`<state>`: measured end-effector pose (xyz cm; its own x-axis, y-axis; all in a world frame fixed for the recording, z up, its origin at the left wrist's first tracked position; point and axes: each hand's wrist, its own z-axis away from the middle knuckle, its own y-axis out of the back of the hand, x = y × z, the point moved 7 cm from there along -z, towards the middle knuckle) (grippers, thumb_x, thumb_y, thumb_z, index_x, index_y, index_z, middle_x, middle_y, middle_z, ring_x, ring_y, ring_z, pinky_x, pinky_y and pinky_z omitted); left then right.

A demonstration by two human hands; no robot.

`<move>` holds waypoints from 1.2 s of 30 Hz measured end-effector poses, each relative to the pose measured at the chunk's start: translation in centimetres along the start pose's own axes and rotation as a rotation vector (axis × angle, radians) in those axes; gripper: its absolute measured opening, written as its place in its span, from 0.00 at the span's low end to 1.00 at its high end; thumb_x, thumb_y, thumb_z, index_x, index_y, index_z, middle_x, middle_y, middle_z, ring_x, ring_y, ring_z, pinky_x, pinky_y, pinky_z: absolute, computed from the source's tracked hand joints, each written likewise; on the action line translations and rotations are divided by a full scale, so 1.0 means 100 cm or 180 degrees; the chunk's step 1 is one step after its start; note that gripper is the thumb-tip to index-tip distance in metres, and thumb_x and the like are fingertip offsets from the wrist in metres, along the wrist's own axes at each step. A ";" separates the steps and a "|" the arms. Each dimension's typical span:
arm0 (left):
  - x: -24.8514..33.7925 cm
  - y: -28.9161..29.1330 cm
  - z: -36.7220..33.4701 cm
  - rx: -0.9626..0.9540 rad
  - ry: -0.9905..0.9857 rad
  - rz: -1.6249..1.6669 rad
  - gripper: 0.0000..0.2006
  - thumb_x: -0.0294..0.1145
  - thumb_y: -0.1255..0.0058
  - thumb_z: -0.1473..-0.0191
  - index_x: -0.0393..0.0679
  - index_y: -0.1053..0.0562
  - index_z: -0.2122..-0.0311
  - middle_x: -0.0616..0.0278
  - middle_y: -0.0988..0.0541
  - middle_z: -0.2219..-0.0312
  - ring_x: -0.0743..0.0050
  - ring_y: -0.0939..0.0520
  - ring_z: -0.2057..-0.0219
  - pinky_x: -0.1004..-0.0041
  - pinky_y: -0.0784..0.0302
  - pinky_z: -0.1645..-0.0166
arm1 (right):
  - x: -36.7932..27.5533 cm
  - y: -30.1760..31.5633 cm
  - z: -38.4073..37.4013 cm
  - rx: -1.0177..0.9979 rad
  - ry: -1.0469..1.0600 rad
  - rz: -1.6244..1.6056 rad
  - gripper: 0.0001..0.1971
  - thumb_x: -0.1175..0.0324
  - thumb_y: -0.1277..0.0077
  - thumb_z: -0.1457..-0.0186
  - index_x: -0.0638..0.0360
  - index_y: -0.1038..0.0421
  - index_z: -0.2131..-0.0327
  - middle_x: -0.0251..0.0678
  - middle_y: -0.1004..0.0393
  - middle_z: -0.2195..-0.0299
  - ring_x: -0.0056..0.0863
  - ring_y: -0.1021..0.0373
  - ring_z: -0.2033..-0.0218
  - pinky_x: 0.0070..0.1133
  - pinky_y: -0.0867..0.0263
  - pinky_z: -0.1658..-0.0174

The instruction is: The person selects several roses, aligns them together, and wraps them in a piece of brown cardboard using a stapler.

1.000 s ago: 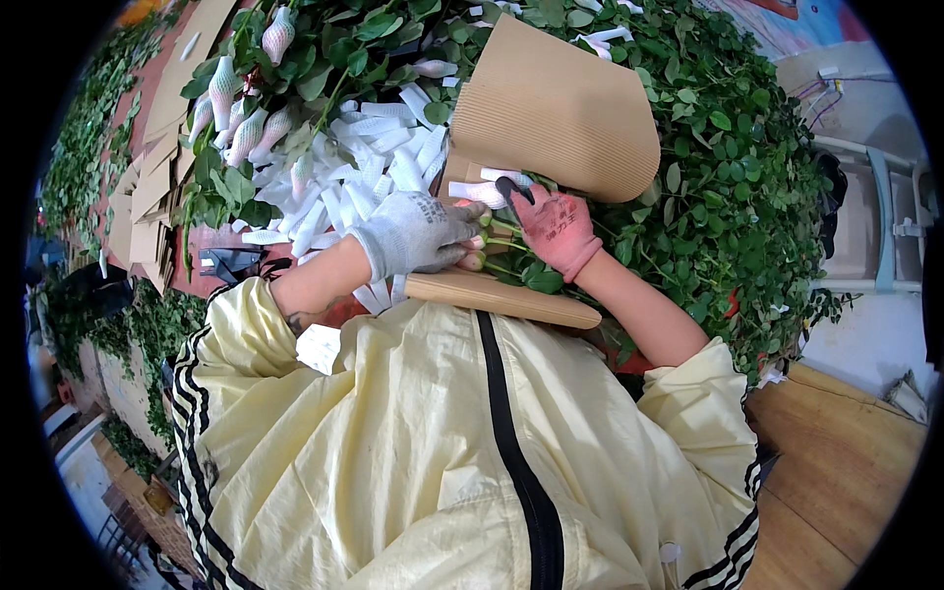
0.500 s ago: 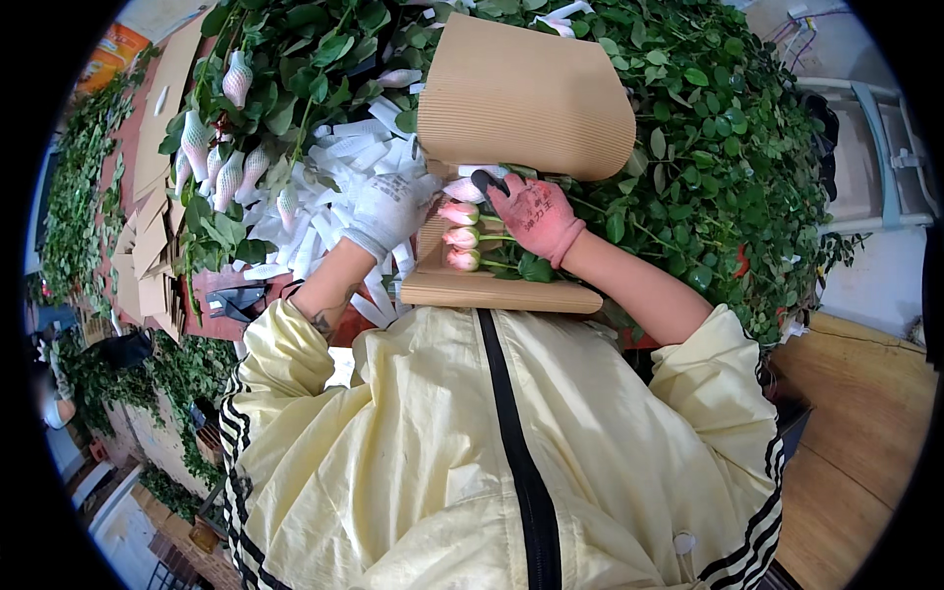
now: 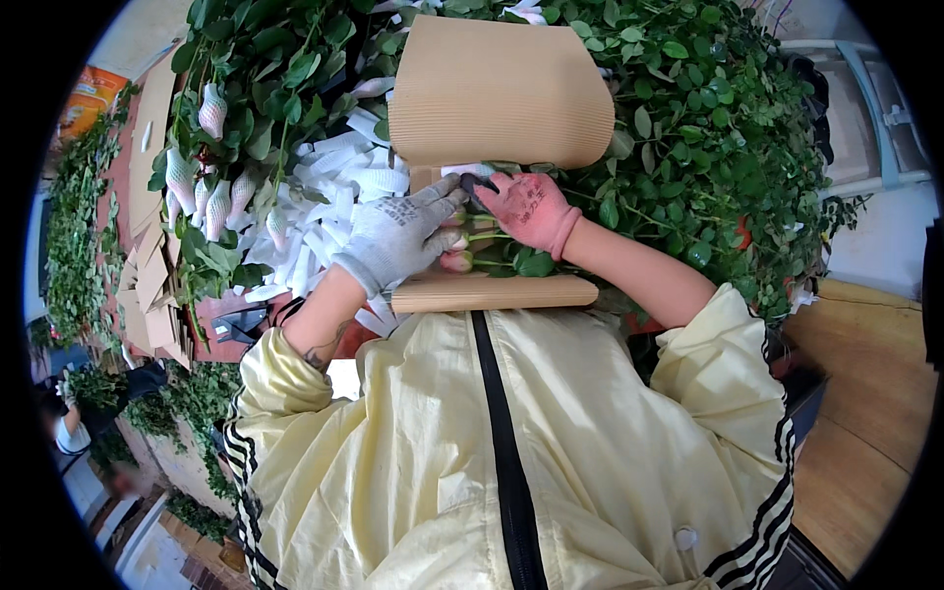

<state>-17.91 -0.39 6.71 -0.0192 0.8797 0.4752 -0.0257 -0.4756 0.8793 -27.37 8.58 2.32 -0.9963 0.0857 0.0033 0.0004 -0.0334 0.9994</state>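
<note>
Head view: my left hand, in a grey knit glove, lies palm down on the pink rose buds that rest on the lower flap of a corrugated cardboard sheet. Its fingers are spread and curled lightly over the buds, touching them rather than pinching; I cannot tell whether any stem is truly clamped beneath the palm. My right hand, in a red-pink glove with dark fingertips, sits just beside it, fingers bent and meeting my left fingertips right over the flower heads. That grip looks partly pressed together on the bunch, though the glove hides the actual contact.

The relation that matters: the bunch lies between both hands, directly under them, with its long axis running crosswise, buds pointing to my left and green stems trailing to my right under my right wrist. So my left hand is nearer the heads and my right hand is nearer the stems. The cardboard curves up behind the hands, its upper half standing over the bunch, its near edge lying flat close to my chest.

Left of the cardboard a heap of white foam sleeves covers the counter, with netted buds among leaves beyond. Dense rose foliage fills my right side.
</note>
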 end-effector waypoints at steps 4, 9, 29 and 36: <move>-0.011 -0.022 0.000 -0.0128 0.0067 -0.0220 0.24 0.44 0.57 0.49 0.47 0.35 0.47 0.58 0.35 0.46 0.57 0.23 0.61 0.65 0.28 0.58 | 0.010 0.049 0.012 0.0203 -0.0277 0.0081 0.13 0.61 0.54 0.55 0.49 0.33 0.63 0.36 0.30 0.68 0.29 0.30 0.71 0.25 0.37 0.73; -0.012 -0.028 -0.002 0.0000 0.0079 -0.0291 0.24 0.45 0.58 0.48 0.48 0.35 0.47 0.58 0.35 0.46 0.57 0.21 0.65 0.64 0.27 0.61 | 0.021 0.043 0.003 -0.0404 -0.0539 0.0414 0.10 0.66 0.55 0.55 0.56 0.35 0.67 0.37 0.29 0.70 0.33 0.29 0.69 0.27 0.33 0.70; -0.023 -0.037 0.005 0.0164 -0.0007 -0.0090 0.22 0.45 0.60 0.48 0.48 0.32 0.50 0.59 0.34 0.47 0.60 0.21 0.64 0.65 0.26 0.61 | 0.004 0.026 -0.012 0.0578 0.0118 0.0381 0.14 0.64 0.59 0.48 0.58 0.31 0.60 0.42 0.31 0.58 0.39 0.34 0.58 0.32 0.37 0.57; -0.022 -0.037 0.006 0.0082 -0.0009 -0.0043 0.22 0.45 0.60 0.48 0.48 0.32 0.50 0.59 0.34 0.47 0.61 0.21 0.64 0.65 0.26 0.61 | -0.006 0.019 -0.022 -0.0287 -0.0244 0.0653 0.13 0.62 0.60 0.45 0.54 0.31 0.60 0.43 0.29 0.63 0.38 0.33 0.60 0.31 0.36 0.61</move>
<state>-17.20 -0.60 2.43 -0.0161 0.8861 0.4632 -0.0002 -0.4633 0.8862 -26.98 6.25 4.10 -0.9667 0.1433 0.2119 0.1911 -0.1465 0.9706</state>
